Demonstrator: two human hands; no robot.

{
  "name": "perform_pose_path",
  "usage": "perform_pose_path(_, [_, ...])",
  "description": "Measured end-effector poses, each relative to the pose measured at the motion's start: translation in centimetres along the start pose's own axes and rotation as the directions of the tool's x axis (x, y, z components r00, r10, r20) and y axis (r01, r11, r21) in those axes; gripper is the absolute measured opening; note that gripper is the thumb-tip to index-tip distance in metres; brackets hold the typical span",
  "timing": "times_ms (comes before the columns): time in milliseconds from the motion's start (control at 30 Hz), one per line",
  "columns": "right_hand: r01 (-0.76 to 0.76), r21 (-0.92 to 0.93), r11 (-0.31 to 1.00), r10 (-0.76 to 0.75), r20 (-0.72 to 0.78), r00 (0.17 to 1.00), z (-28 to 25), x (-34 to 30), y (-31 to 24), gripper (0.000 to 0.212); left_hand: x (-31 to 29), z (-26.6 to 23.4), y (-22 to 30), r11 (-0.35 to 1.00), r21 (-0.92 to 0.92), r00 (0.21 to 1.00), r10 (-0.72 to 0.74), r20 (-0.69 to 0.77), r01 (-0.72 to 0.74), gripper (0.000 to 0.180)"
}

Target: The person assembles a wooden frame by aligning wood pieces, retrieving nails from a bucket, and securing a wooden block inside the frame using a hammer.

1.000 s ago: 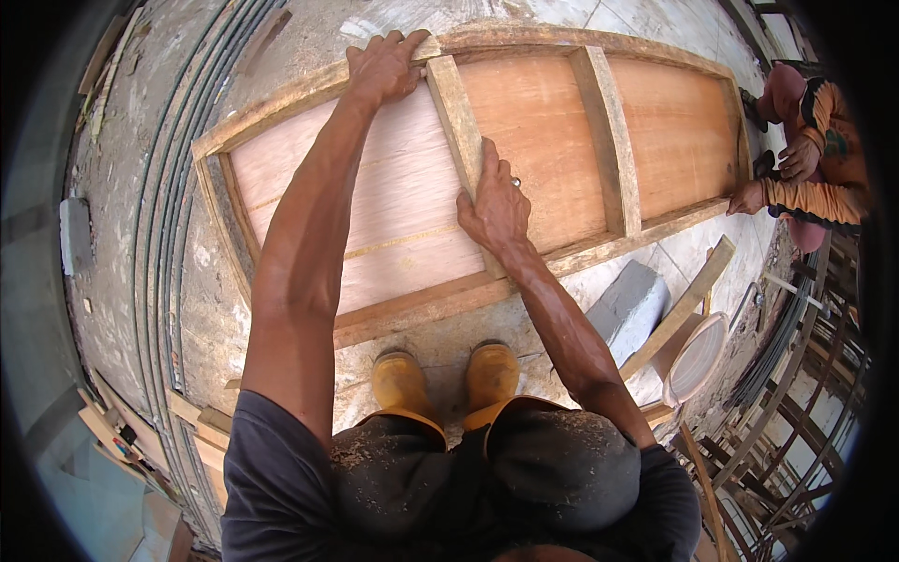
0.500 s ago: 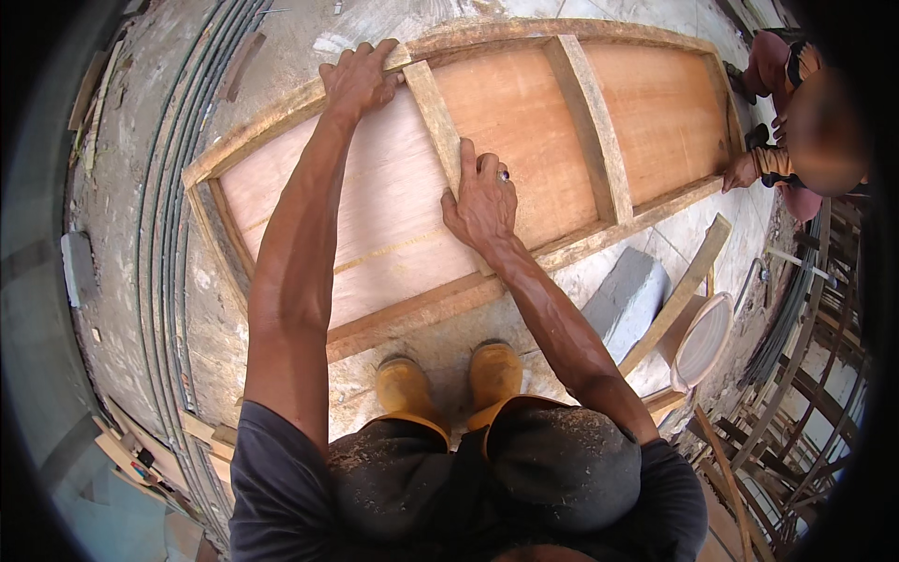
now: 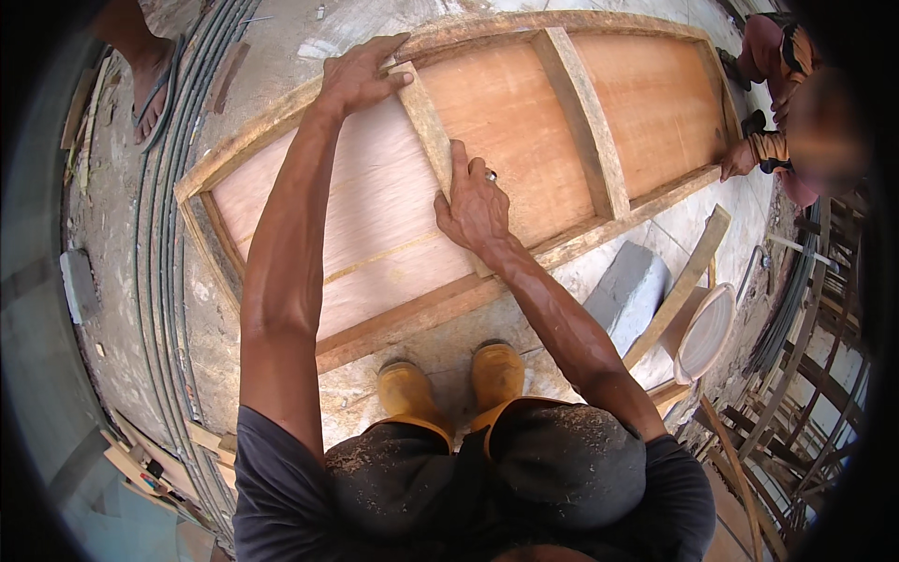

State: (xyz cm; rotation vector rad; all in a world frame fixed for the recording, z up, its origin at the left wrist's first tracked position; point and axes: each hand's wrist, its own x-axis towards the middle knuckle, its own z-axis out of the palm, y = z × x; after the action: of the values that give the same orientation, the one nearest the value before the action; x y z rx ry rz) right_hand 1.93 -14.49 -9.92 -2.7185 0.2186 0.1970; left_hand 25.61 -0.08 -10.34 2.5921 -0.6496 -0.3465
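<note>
Sandaled foot point(image 3: 148, 86) newly in view, left hand point(image 3: 361, 75) around frame edge point(image 3: 253, 133), right hand point(image 3: 478, 211) around crossbar point(image 3: 426, 122), floor strip point(image 3: 449, 341) nearside.

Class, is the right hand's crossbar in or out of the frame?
In: the crossbar spans the plywood, between the long rails.

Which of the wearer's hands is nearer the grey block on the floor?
Right. The right hand is on the wooden crosspiece, up and left of the grey block; the left hand is farther, at the frame's far edge.

Building site with metal rods point(image 3: 150, 234), grey block point(image 3: 629, 288)
</note>
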Motion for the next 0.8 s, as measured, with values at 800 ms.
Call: perform_pose_path(800, [0.062,0.122,0.991,-0.044,-0.14,0.989,-3.8,0.7,1.5,0.072,0.6,1.1,0.3,0.995,-0.092,0.999,0.02,-0.027,-0.023,0.074])
